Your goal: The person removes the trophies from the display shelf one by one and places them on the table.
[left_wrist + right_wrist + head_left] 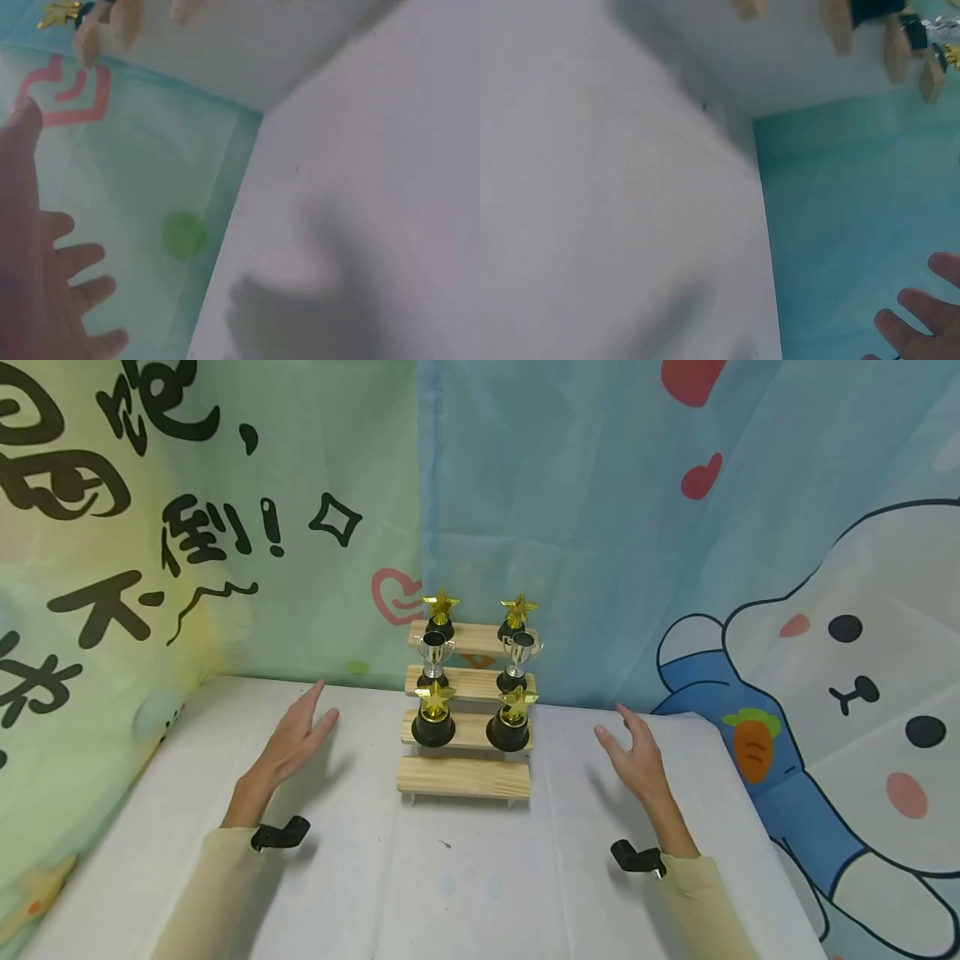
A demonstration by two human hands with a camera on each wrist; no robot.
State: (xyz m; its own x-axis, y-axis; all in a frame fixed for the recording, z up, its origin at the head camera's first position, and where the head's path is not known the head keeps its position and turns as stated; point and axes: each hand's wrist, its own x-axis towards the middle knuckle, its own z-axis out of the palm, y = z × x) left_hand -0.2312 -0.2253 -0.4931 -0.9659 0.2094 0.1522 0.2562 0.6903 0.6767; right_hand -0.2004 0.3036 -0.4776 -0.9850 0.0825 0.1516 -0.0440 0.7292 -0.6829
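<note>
My left hand (292, 739) hovers over the white table to the left of a stepped wooden stand (463, 777), fingers extended and holding nothing. On the other side my right hand (636, 756) is likewise held out with spread fingers, apart from the stand. Gold star trophies on black bases stand on the top step, one left (441, 610) and one right (516, 614). Two silver cup trophies (433, 652) occupy the step below. Larger star trophies, a left one (433, 718) and a right one (510, 722), sit on the third step. The lowest step is bare.
A white cloth covers the table (465, 893). Behind it hangs a printed fabric backdrop (562, 527) with black lettering and a cartoon bear (862, 693). Black camera mounts, left (281, 833) and right (637, 857), are strapped at the wrists.
</note>
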